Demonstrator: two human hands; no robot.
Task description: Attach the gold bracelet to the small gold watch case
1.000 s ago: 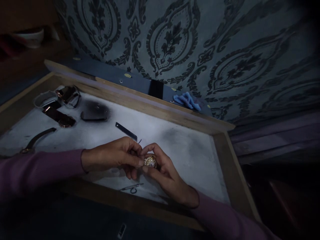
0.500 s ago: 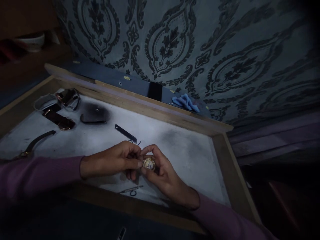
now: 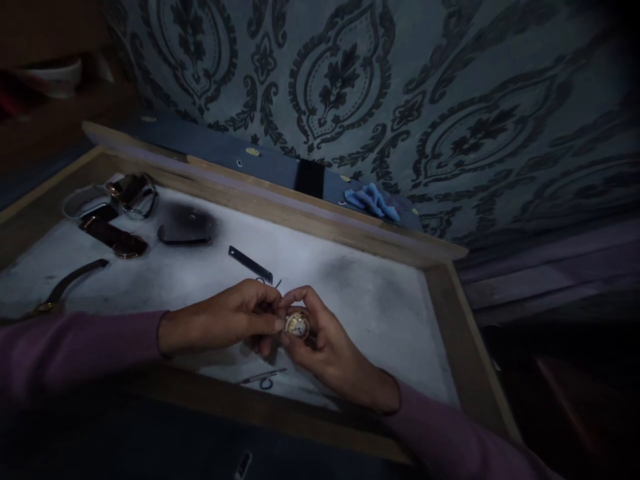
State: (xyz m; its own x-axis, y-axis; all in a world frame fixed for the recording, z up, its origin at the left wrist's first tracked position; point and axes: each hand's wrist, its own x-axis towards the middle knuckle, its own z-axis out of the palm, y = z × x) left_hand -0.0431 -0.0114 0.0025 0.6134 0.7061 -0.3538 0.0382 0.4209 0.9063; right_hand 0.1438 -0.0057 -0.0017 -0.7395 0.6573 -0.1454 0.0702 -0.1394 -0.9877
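A small gold-rimmed watch [image 3: 297,325] with a pale dial is held above the white tray floor, its face turned up toward me. My right hand [image 3: 327,347] curls round it, thumb below and index finger above. My left hand [image 3: 235,319] meets it at the left edge, thumb and fingers pinched together there; whether it grips the watch's side or some small part is hidden. Just beyond my hands lies a dark flat blade-like strip [image 3: 251,264]. Nearer to me, a thin pointed tool [image 3: 263,376] rests beside a small dark loop [image 3: 267,384].
A wooden-rimmed tray [image 3: 280,213] surrounds the work. On its left lie a brown-strapped watch [image 3: 113,237], another watch [image 3: 131,192], a dark strap [image 3: 75,280] and a dark curved case [image 3: 185,227]. A blue cloth [image 3: 373,200] sits behind the far rim.
The watch face has tilted slightly in my fingers. Both hands keep nearly the same grip, and the view has shifted a little.
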